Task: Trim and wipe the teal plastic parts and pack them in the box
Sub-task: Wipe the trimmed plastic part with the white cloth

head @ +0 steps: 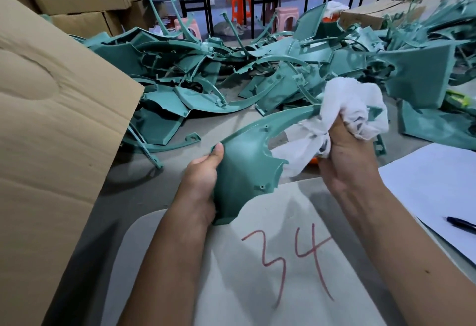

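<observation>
The step in hand looks like wiping. The left hand grips the broad lower end of a curved teal part, thumb on its upper corner and fingers curled behind, holding it just above the worktop near the centre of view. The right hand, at about 3 o'clock from that end, is closed round a bunched white cloth, which wraps the part's narrow arm where it sweeps up toward 1 o'clock.

To do this well, I judge the left grip should stay firm at the wide end while the cloth is drawn along the arm with steady pressure, following the curve and turning the part so both faces and the small screw bosses get covered. The thin arm may flex, so support close to the wiped spot would help.

A large heap of teal parts lies across the worktop from 10 to 2 o'clock. The cardboard box stands at 9 o'clock; only its flap shows, so its contents are hidden. Something orange peeks beneath the right hand, too covered to identify. The far end of the held part's arm is buried in cloth.
</observation>
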### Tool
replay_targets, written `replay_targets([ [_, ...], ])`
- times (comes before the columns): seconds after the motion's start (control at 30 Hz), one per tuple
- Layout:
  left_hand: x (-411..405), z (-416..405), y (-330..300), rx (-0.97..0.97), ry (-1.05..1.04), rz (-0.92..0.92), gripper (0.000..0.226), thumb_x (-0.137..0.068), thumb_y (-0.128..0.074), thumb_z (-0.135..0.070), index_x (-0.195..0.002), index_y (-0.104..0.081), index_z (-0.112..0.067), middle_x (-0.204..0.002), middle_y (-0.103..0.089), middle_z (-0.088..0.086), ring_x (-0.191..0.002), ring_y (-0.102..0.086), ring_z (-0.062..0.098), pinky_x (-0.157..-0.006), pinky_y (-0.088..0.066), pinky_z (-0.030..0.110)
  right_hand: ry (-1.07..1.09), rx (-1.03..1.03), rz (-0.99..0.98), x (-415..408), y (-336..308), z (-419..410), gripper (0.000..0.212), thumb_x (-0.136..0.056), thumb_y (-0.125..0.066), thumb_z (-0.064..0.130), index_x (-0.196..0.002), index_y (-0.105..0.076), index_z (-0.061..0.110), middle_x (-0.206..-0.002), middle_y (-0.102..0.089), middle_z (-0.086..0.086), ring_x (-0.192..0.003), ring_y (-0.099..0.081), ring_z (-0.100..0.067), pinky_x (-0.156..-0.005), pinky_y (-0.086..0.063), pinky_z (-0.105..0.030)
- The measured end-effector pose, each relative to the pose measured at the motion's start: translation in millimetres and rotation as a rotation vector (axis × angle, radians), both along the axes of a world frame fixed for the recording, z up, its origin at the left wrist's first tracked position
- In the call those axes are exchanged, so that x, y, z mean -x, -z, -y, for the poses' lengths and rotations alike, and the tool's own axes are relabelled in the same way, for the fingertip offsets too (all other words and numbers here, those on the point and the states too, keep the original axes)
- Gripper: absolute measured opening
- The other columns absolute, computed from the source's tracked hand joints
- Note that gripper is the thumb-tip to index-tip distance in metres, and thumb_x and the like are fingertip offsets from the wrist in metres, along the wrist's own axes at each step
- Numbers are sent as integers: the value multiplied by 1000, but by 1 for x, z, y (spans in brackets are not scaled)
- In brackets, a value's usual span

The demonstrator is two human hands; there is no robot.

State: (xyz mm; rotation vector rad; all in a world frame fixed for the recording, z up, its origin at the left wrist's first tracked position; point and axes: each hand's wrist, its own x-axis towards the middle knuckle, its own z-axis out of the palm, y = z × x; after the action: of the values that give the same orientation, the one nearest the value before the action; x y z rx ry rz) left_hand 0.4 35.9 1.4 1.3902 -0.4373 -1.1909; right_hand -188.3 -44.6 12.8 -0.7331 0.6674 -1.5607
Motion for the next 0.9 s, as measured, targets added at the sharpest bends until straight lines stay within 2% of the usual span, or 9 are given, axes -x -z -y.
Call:
replay_targets([
  [0.13, -1, -1, -6, -16, -25, -175, 35, -106, -51, -38, -106, -68, -7, -97, -76, 11, -88, -77, 26, -65, -63, 37, 194, 12, -167, 0, 8, 2, 7, -96, -74, 15, -90, -72, 18, -83, -77, 2, -73, -67, -12, -64, -57, -34],
  [0.2, -13, -5, -11, 11, -24, -306, 36, -108, -42, -41, -92, -59, -14, -64, -64, -6, -52, -71, 16, -45, -56, 22, 366, -52, -176, 11, 10, 11, 19, -96, -74, 16, -79, -66, 21, -66, -70, 15, -59, -63, -1, -54, -51, -24],
  [0.3, -25, -7, -14, 48, -113, -317, 31, -108, -40, -43, -110, -61, -19, -56, -67, -4, -29, -49, 9, -33, -38, 10, 503, -147, -56, 24, 6, 20, 10, -102, -67, 20, -112, -65, 20, -101, -77, 15, -91, -74, -1, -83, -62, -27],
  [0.4, -12, -7, -17, 52, -147, -243, 36, -107, -48, -36, -128, -65, -11, -111, -72, 14, -43, -59, 20, -52, -61, 30, 311, -128, -16, 20, 5, 18, 37, -107, -57, 29, -141, -56, 13, -130, -72, -3, -115, -71, -19, -98, -59, -40],
  [0.53, -8, -3, -7, -16, -135, -146, 34, -103, -58, -38, -107, -74, -9, -104, -78, 12, -80, -77, 24, -59, -60, 30, -14, -45, -184, 7, 3, 2, 30, -101, -56, 50, -97, -69, 24, -82, -77, 4, -74, -76, -15, -65, -61, -39],
  [0.6, -7, -2, -5, -38, -109, -131, 37, -102, -58, -41, -111, -74, -8, -105, -78, 13, -91, -77, 30, -75, -63, 38, -22, -13, -197, 3, 1, -9, 28, -90, -65, 53, -97, -71, 26, -83, -78, 4, -72, -77, -18, -53, -58, -38],
  [0.67, -1, -1, -5, -54, -80, -103, 39, -102, -58, -42, -112, -73, -8, -104, -78, 13, -94, -76, 33, -87, -61, 46, -60, 13, -228, -6, -1, -19, 34, -83, -69, 51, -102, -72, 22, -92, -80, -2, -81, -78, -24, -58, -59, -39],
  [0.8, 19, 0, -3, -44, -37, -48, 38, -103, -56, -42, -103, -72, -8, -75, -78, 3, -61, -75, 20, -44, -56, 29, -139, -2, -234, -26, 2, -34, 43, -78, -77, 42, -111, -75, 16, -111, -77, -14, -106, -74, -37, -92, -58, -63],
  [0.9, 20, 2, -1, -47, -50, -43, 38, -103, -56, -42, -107, -73, -8, -81, -79, 4, -69, -77, 23, -52, -59, 30, -187, -23, -289, -33, 2, -40, 43, -86, -77, 36, -119, -73, 8, -116, -74, -21, -111, -68, -47, -94, -51, -73],
])
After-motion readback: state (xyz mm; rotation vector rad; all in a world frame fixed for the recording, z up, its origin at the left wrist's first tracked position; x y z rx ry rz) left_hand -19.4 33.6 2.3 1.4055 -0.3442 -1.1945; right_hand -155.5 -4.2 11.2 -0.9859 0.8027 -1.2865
